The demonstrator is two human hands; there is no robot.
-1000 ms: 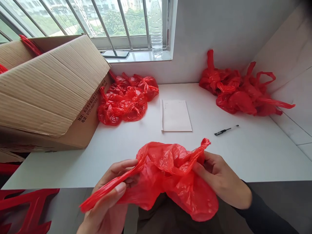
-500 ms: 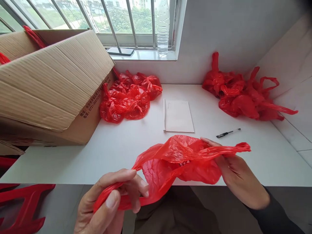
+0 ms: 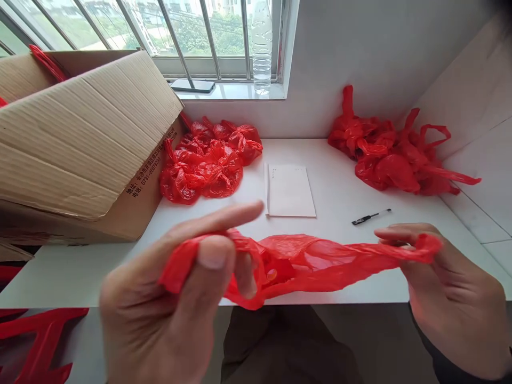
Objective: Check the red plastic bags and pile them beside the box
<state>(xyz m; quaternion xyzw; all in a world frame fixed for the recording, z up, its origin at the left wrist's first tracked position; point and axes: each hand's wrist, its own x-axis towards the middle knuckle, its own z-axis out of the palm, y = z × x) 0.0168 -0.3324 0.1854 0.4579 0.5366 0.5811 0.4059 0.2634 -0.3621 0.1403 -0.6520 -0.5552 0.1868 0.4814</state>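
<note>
A red plastic bag (image 3: 308, 264) is stretched out between both my hands above the near edge of the white table (image 3: 420, 250). My left hand (image 3: 168, 304) pinches one end of the bag between thumb and fingers, with the index finger pointing forward. My right hand (image 3: 448, 288) grips the other end, the plastic wrapped round its fingers. The bag hangs in a thin twisted band, slightly slack in the middle.
A big open cardboard box (image 3: 80, 138) lies on its side at the left. Knotted red bags (image 3: 208, 160) are heaped beside it, loose red bags (image 3: 396, 154) at the back right. A white notepad (image 3: 290, 190) and a pen (image 3: 371, 215) lie mid-table. A water bottle (image 3: 262, 48) and a phone (image 3: 191, 85) sit on the windowsill.
My hands have moved apart and upward, pulling the crumpled bag out into a long thin band. My left hand has risen closer to the camera.
</note>
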